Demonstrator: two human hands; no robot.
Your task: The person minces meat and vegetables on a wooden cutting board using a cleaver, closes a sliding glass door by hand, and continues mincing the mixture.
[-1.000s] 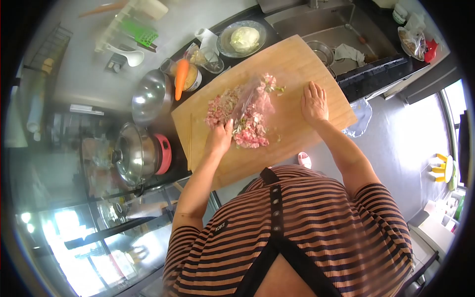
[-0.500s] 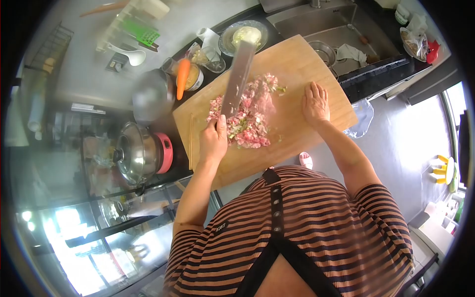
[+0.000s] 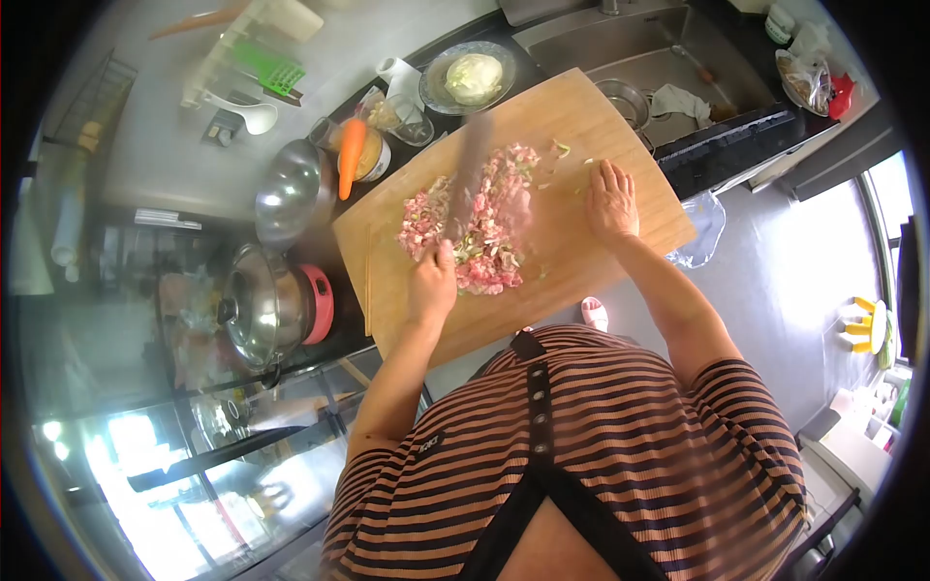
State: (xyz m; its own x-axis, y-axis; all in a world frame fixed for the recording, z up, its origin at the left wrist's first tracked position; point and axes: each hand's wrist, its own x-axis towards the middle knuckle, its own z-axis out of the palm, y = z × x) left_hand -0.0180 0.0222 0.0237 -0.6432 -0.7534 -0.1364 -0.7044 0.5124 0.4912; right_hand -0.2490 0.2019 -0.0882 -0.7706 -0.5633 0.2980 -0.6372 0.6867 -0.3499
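A heap of chopped pink meat (image 3: 489, 266) with pale green bits lies on the wooden cutting board (image 3: 572, 242). My left hand (image 3: 432, 283) is closed round the handle of a cleaver (image 3: 467, 179), whose blade is blurred and reaches over the heap, away from me. My right hand (image 3: 613, 201) rests flat on the right part of the board, fingers apart, holding nothing. A few loose green scraps (image 3: 561, 149) lie near the board's far edge. Thin wooden chopsticks (image 3: 368, 281) lie along its left edge.
Behind the board stand a glass plate with a pale cabbage (image 3: 475, 77) and a carrot (image 3: 352, 160) on a container. To the left are a steel bowl (image 3: 291, 194) and a lidded pot (image 3: 266, 305). A sink (image 3: 668, 58) with a cloth (image 3: 683, 103) is at the back right.
The cleaver in my left hand has swung from a raised position down towards the meat. Some scraps now lie farther right on the board. My right hand has stayed in place.
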